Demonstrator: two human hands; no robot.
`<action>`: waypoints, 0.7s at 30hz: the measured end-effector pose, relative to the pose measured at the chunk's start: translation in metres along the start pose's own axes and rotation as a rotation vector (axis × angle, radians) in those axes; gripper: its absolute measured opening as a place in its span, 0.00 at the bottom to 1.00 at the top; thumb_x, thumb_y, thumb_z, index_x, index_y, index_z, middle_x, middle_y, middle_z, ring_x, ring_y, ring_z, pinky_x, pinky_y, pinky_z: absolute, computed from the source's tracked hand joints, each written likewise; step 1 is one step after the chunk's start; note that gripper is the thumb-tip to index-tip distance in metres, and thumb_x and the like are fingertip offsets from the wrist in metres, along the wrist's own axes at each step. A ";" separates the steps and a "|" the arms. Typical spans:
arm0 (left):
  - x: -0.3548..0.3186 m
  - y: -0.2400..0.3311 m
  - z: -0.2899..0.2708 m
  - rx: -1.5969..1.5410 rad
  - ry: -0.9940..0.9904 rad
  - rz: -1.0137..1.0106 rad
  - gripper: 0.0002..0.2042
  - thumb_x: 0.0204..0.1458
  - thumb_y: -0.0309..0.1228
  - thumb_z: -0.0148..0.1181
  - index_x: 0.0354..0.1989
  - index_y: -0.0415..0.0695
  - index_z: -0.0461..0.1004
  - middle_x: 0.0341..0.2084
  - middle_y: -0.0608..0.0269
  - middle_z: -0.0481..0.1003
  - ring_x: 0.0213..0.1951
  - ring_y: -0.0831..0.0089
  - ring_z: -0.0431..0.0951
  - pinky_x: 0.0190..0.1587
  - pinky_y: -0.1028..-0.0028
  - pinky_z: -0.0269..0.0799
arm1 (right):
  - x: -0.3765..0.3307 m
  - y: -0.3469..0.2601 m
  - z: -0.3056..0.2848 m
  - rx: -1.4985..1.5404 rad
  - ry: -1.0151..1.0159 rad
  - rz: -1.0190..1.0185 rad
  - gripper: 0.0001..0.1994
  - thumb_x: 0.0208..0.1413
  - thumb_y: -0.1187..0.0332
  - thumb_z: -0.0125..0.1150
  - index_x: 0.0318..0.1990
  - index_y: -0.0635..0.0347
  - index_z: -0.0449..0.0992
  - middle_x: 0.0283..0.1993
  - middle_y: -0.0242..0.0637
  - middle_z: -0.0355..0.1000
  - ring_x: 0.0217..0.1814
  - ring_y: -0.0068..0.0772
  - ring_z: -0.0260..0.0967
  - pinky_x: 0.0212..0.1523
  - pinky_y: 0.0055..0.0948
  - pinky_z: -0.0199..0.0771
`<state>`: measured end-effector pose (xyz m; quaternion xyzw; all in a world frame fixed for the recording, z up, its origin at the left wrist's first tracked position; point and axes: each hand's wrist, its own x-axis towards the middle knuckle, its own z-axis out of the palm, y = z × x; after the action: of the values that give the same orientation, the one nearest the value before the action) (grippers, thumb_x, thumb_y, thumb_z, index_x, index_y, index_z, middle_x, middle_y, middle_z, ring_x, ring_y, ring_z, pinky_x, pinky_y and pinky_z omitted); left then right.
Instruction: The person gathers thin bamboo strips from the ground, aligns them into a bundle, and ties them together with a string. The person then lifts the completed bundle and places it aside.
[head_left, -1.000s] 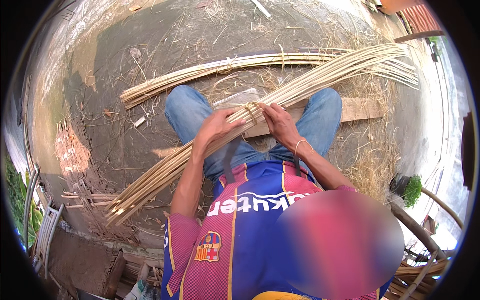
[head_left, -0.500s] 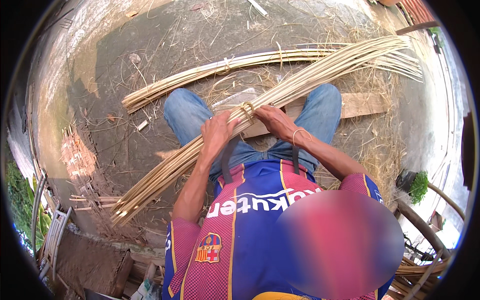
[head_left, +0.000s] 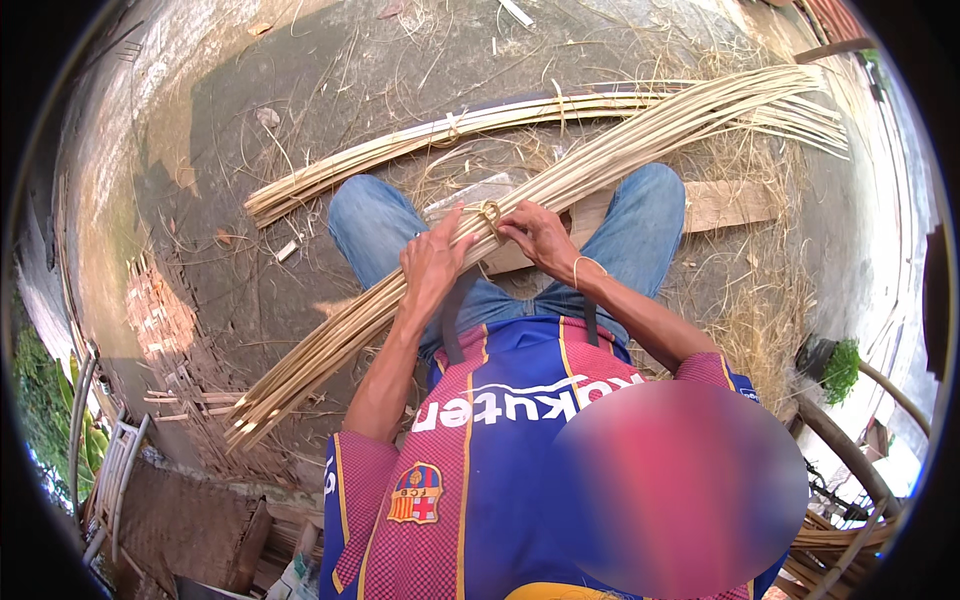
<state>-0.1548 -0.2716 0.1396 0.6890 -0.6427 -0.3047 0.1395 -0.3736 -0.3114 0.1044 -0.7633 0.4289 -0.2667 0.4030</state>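
Observation:
A long bundle of pale bamboo strips [head_left: 620, 150] lies slantwise across my lap, from the near left to the far right. A thin twisted tie [head_left: 489, 211] wraps it near the middle. My left hand [head_left: 432, 264] is closed over the bundle just left of the tie. On the other side, my right hand [head_left: 541, 240] is closed with bent fingers, its fingertips pinching at the tie where it comes down the bundle's near side. The exact grip of those fingertips is partly hidden.
A second tied bundle of strips [head_left: 350, 165] lies on the ground beyond my knees. A wooden plank [head_left: 735, 207] sits under my right leg, with loose fibres and shavings [head_left: 750, 300] around it. A bamboo rack [head_left: 118, 470] stands at the near left.
My right hand has shifted slightly left and nearer the tie, its fingers now bent down against it. My left hand stays on the bundle, its fingers moved a little toward the tie.

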 end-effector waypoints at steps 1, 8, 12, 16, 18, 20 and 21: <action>-0.001 -0.004 0.002 -0.017 0.027 0.039 0.26 0.57 0.44 0.65 0.65 0.55 0.73 0.33 0.47 0.82 0.37 0.43 0.83 0.38 0.49 0.75 | -0.001 -0.001 -0.002 -0.007 -0.020 -0.023 0.05 0.59 0.72 0.64 0.40 0.63 0.80 0.35 0.44 0.72 0.40 0.47 0.72 0.42 0.40 0.72; -0.004 0.009 -0.002 0.061 -0.024 -0.013 0.33 0.58 0.45 0.64 0.73 0.70 0.61 0.28 0.49 0.82 0.31 0.44 0.82 0.34 0.51 0.74 | -0.001 -0.004 -0.007 -0.265 -0.153 -0.045 0.08 0.54 0.76 0.64 0.42 0.60 0.81 0.38 0.44 0.71 0.42 0.49 0.73 0.43 0.42 0.73; -0.003 0.010 -0.005 0.076 -0.045 -0.014 0.32 0.58 0.46 0.63 0.72 0.75 0.61 0.28 0.49 0.81 0.31 0.45 0.82 0.33 0.51 0.74 | -0.003 0.002 0.003 -0.032 0.009 -0.002 0.06 0.57 0.75 0.65 0.41 0.59 0.81 0.37 0.42 0.71 0.41 0.46 0.72 0.42 0.40 0.72; -0.003 0.011 -0.009 0.031 -0.098 -0.016 0.31 0.59 0.45 0.63 0.71 0.80 0.61 0.37 0.48 0.83 0.39 0.42 0.82 0.41 0.50 0.76 | -0.008 -0.004 0.006 0.040 -0.013 0.073 0.06 0.56 0.74 0.66 0.41 0.58 0.81 0.37 0.42 0.71 0.42 0.46 0.72 0.44 0.40 0.72; -0.005 0.008 -0.007 0.003 -0.085 0.039 0.29 0.60 0.45 0.61 0.70 0.80 0.62 0.41 0.51 0.83 0.42 0.43 0.82 0.43 0.52 0.76 | -0.008 -0.005 -0.004 0.019 -0.081 0.027 0.06 0.56 0.74 0.66 0.42 0.57 0.82 0.37 0.41 0.71 0.43 0.46 0.72 0.45 0.39 0.72; -0.006 0.005 -0.008 -0.008 -0.121 0.051 0.28 0.61 0.44 0.60 0.70 0.80 0.63 0.45 0.53 0.82 0.45 0.45 0.81 0.46 0.53 0.76 | -0.004 -0.002 -0.009 -0.029 -0.135 -0.034 0.05 0.57 0.73 0.65 0.40 0.57 0.81 0.37 0.41 0.71 0.44 0.46 0.72 0.45 0.39 0.72; -0.004 0.008 -0.013 -0.006 -0.166 0.035 0.27 0.62 0.44 0.59 0.70 0.79 0.63 0.47 0.54 0.82 0.47 0.45 0.81 0.47 0.53 0.76 | 0.001 -0.001 -0.010 -0.067 -0.157 -0.066 0.04 0.57 0.73 0.65 0.40 0.57 0.81 0.37 0.41 0.72 0.43 0.47 0.72 0.45 0.40 0.73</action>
<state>-0.1533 -0.2710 0.1551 0.6495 -0.6631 -0.3603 0.0930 -0.3809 -0.3158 0.1104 -0.8087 0.3792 -0.2046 0.4004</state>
